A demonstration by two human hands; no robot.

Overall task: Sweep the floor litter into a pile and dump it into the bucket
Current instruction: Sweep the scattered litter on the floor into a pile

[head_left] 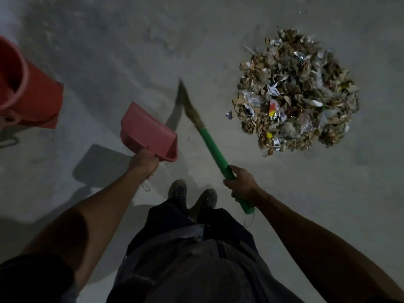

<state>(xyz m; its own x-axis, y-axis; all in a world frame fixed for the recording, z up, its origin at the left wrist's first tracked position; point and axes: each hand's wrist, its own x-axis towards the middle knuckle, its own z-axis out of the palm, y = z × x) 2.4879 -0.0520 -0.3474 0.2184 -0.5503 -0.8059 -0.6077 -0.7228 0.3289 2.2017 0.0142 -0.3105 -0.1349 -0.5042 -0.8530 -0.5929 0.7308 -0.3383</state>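
head view: only view
litter pile [297, 92]: lay heaped on concrete floor [109, 51], right of broom; cardboard scraps, foil, plastic; likely light, loose, scatters easily
left hand [144, 164]: grip clenched round pink dustpan [148, 132] handle; pan rigid plastic, held off floor
right hand [241, 183]: grip clenched round broom [209, 145]'s smooth green handle; bristles soft, blurred
bucket [24, 84]: red plastic, far left, well apart from pile

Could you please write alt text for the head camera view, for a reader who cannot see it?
A person stands on a grey concrete floor, the left hand gripping a pink plastic dustpan and the right hand gripping a green-handled straw broom. A round pile of cardboard and wrapper litter lies ahead right; a red plastic bucket stands far left.
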